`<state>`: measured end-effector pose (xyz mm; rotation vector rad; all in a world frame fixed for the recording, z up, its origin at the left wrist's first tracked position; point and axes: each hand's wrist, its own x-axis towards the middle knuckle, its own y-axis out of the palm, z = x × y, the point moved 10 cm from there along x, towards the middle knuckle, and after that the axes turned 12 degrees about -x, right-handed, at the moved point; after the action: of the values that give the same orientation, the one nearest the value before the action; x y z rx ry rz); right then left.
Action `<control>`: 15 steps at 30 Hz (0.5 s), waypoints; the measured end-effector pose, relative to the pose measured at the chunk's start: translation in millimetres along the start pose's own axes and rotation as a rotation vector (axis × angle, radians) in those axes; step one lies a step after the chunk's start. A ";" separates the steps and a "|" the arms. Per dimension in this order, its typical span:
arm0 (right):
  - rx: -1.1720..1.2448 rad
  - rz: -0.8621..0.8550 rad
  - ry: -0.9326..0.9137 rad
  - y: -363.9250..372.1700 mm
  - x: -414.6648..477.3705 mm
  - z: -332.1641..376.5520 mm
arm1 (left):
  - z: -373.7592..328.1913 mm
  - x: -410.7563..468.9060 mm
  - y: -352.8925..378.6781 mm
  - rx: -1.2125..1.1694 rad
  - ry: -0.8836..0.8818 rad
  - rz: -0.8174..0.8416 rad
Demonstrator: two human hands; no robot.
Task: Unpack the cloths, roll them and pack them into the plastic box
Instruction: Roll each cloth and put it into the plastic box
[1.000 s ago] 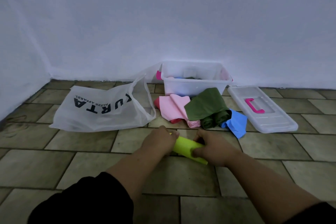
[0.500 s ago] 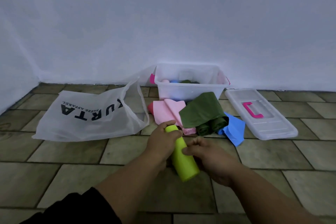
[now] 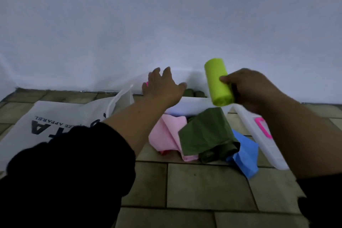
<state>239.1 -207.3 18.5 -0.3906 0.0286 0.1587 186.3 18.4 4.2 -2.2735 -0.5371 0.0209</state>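
Packing step here. I've got the lime-green roll [image 3: 219, 84] in my right hand [image 3: 253, 90], fingers and thumb wrapped round its lower half, and it's up in the air just over the near edge of the plastic box [image 3: 192, 106]. The trick, I reckon, is to keep that squeeze on until the roll is actually down, because otherwise it springs loose. I'd lay it snug against the dark green rolls [image 3: 194, 93] already in the box, loose flap underneath if I can manage it.

My left hand [image 3: 162, 88] is wide open with the fingers spread and nothing in it, reaching out over the left end of the box. I can't tell if it's touching the rim. It'd be handy for steadying the box or nudging the other rolls aside.

Both arms are stretched well forward. The right wrist is cocked so the roll tilts, top end leaning toward the wall.

The pink cloth [image 3: 166, 135], olive cloth [image 3: 207, 133] and blue cloth [image 3: 244, 152] are heaped on the floor right in front of the box — not rolled yet, so there's plenty left to do.
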 end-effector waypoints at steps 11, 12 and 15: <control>-1.452 0.298 0.029 75.7 81.6 -29.4 | 20.9 6.0 41.3 0.287 -0.085 0.307; -1.497 0.339 0.052 79.5 82.5 -34.2 | 20.8 5.7 41.2 0.287 -0.089 0.308; -1.607 0.362 0.082 77.5 80.1 -36.6 | 21.1 4.5 41.2 0.290 -0.096 0.313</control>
<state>305.9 -138.7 -49.2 -2.0014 0.0490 0.5149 202.0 10.0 -38.8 -2.0555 -0.2053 0.3431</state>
